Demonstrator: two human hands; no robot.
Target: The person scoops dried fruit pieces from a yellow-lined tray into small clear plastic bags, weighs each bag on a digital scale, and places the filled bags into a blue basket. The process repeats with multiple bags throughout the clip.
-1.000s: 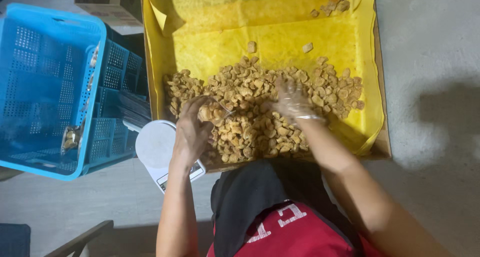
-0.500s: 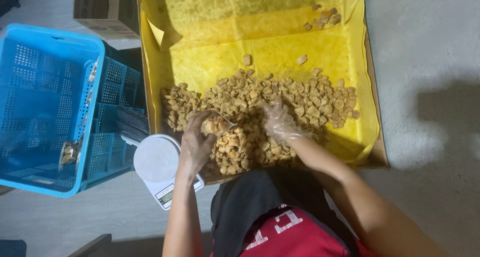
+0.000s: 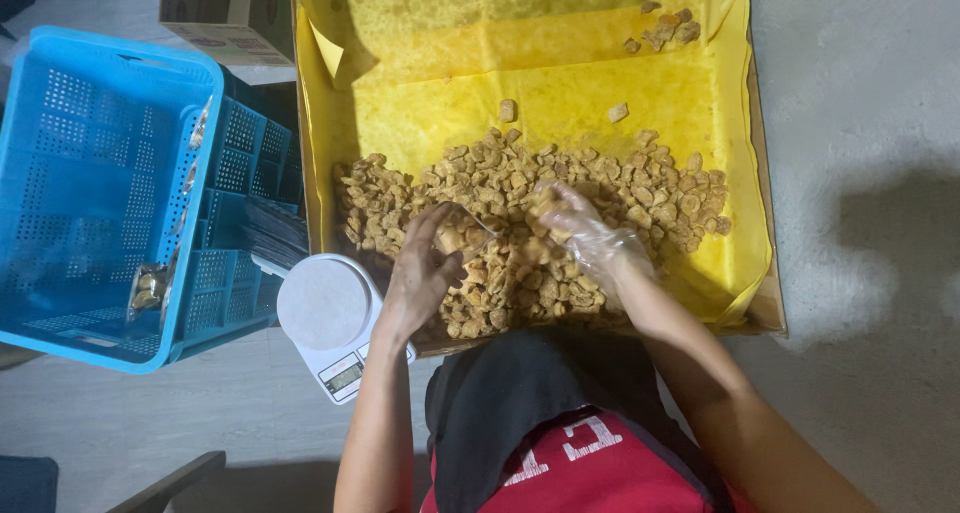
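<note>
A heap of golden-brown fried snack pieces point(image 3: 660, 188) lies on yellow paper point(image 3: 560, 93) inside a shallow cardboard box point(image 3: 768, 303). My left hand point(image 3: 415, 278) is bare and holds a small clear bag point(image 3: 462, 235) partly filled with pieces, just above the heap's near left side. My right hand point(image 3: 590, 233), in a thin clear plastic glove, is closed on a few pieces right beside the bag's mouth. Both hands hover over the heap's near edge.
A white kitchen scale point(image 3: 325, 308) sits on the floor left of the box, under my left forearm. A blue perforated plastic crate point(image 3: 100, 193) stands further left, with a cardboard carton point(image 3: 230, 13) behind it. Grey floor lies to the right.
Both hands have come up out of the heap. The left now holds the clear bag upright, and the gloved right has moved left toward its mouth with pieces.
</note>
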